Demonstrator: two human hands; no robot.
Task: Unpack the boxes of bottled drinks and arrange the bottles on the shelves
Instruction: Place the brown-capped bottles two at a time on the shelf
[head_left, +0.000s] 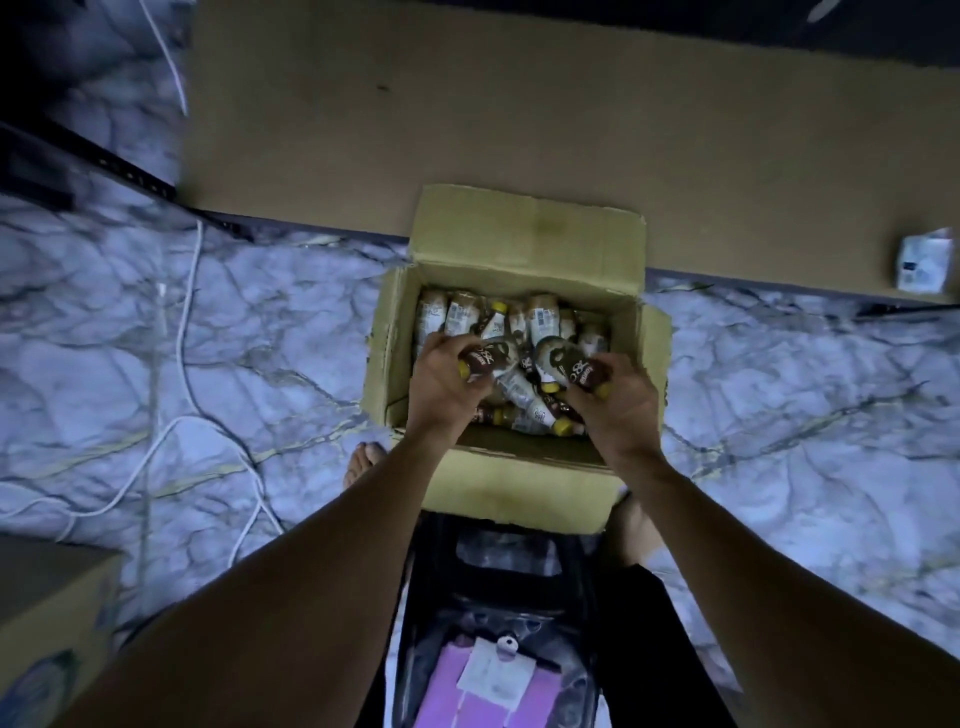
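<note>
White cable (182, 338) lies on the marble floor (260, 312) at left. My left grip (447, 376) is curled round the first bottle (485, 358), brown with a yellow cap, over the open cardboard box (530, 234), which sits on the floor against the shelf board (519, 104) with loose bottles (543, 317) heaped inside. My right grip (618, 397) is curled round the second bottle (574, 366) over the same box; a small white pack (924, 265) rests on the board at far right.

Bottle labels (544, 318): blurred, illegible. Open box (395, 332): lower layers hidden beneath top layer. Second box (52, 623): cropped at left edge.
</note>
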